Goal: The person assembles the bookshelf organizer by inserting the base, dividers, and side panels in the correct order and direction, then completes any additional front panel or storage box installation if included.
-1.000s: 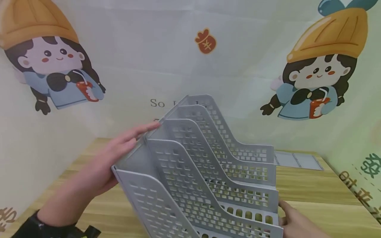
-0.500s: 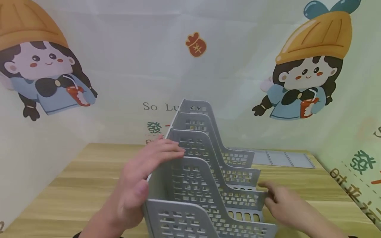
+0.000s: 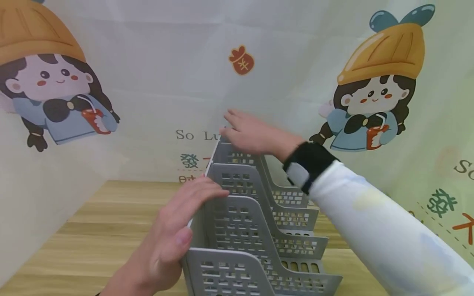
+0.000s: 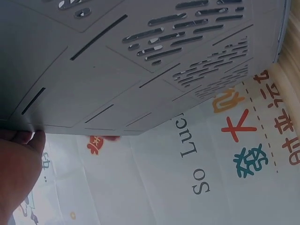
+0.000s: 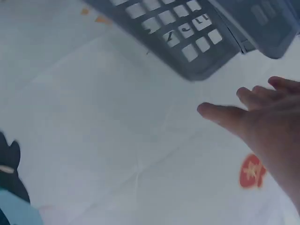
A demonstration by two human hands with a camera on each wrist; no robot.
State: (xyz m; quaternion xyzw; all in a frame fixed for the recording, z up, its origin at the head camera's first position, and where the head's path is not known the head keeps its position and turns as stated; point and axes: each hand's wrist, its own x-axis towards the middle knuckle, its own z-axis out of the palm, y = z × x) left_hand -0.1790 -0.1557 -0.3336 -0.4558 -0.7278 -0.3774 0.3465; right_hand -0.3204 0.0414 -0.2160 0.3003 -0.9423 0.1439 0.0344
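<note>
A grey plastic file rack (image 3: 237, 222) with several slotted dividers stands upright on the wooden table in the head view. At the near part of its tall back panel, my left hand (image 3: 174, 230) holds the top edge, fingers over it. The left wrist view shows that hand (image 4: 18, 164) at the edge of the back panel (image 4: 108, 89). My right hand (image 3: 255, 131) is over the rack's far top end, fingers extended. In the right wrist view this hand (image 5: 267, 112) appears apart from the rack's corner (image 5: 187, 47).
Bare wooden table (image 3: 92, 230) extends left of the rack. A pale printed cloth (image 3: 159, 102) hangs behind and along both sides. My right sleeve (image 3: 377, 230) crosses above the rack's right side and covers part of the table.
The rack has gone from tilted to standing upright, lower on the table. My right hand has left the rack's low front edge and reached up to the far top end.
</note>
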